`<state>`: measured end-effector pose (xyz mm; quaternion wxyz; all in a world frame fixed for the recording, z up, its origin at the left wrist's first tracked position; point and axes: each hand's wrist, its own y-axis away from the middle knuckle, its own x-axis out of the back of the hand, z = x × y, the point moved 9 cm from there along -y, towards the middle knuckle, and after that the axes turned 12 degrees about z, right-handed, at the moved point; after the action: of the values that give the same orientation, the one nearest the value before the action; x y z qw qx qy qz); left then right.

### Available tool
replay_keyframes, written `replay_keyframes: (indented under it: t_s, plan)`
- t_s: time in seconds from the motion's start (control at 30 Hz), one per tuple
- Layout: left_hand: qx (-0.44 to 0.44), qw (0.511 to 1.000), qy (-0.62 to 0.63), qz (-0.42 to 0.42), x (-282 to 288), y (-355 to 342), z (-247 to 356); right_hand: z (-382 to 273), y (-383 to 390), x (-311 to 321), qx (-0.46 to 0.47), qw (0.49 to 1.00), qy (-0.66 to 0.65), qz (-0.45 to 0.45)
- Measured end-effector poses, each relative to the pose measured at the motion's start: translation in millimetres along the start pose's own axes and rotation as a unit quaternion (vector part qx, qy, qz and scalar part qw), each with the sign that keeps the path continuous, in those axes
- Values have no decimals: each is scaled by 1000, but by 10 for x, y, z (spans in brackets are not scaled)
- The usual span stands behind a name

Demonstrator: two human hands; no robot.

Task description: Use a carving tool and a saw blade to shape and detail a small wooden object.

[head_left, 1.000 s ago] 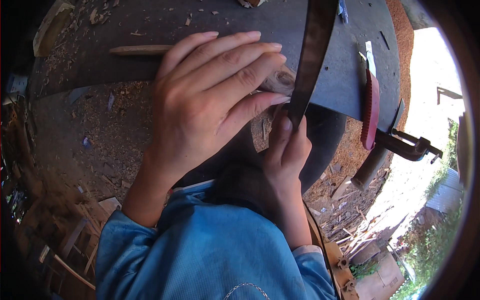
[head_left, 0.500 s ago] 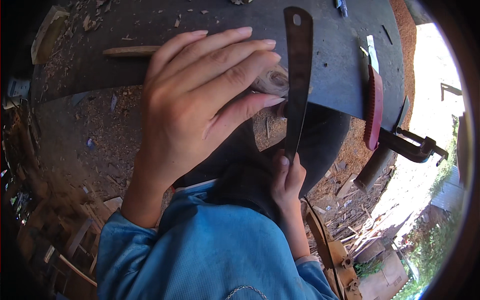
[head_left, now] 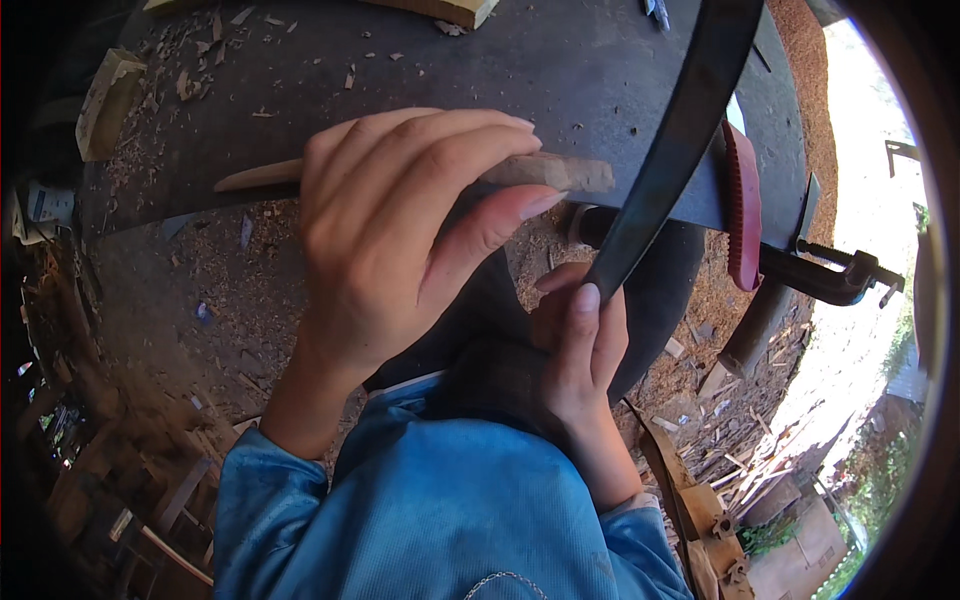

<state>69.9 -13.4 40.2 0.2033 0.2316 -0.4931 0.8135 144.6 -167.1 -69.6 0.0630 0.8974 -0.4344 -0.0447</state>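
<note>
L hand [head_left: 385, 235] on wood pc [head_left: 565, 172], near edge of dark tabletop [head_left: 570, 75], approx mid L-R. Four fingers lie close together, bent over pc from far side; thumb spread off them, along near side, so pc is held btwn thumb & fingers. Contact under palm hidden, can't tell how firm. Pc lies roughly L-R: tapered tip pokes out left of hand, blunt squarish end out right. R hand [head_left: 580, 335] is nearer & to the right, off near edge of table; thumb + bent fingers pinch near end of long dark metal blade [head_left: 680, 140], can't see all fingertips. Blade slants up far-right, passes right of pc's blunt end w/ visible gap btwn. Right side: red-handled cutter [head_left: 742, 210] at table edge, just past blade, its tip partly behind it; black screw clamp [head_left: 825, 275] on right edge, next to cutter; tubular handle [head_left: 752, 340] just nearer than clamp. Far left: wood block [head_left: 108, 105] w/ shavings [head_left: 188, 85] beside it; another wood offcut [head_left: 462, 12] at far edge of view. Blue item [head_left: 657, 13] far right, too small to ID. Near side: blue shirt [head_left: 460, 500], dark trousers [head_left: 665, 300] under table edge.
</note>
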Motion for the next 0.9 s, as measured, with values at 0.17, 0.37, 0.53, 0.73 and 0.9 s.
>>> replay_keyframes:
  t_s: [0.17,0.37,0.53,0.73,0.9]
  plan:
    - [6,999,30,30,-35,-51,69,-159,-16,58,-23,999,-38,27]
    - [19,1000,17,-14,-133,4,37,-156,-40,117,10,997,74,-12]
    - [-11,997,-44,-63,-122,4,71,-185,-30,200,58,986,157,20]
    - [-17,994,-77,-78,-132,132,51,-227,-57,144,100,971,217,-14]
    - [52,994,-99,-4,-81,215,-16,-225,-27,113,117,967,227,-4]
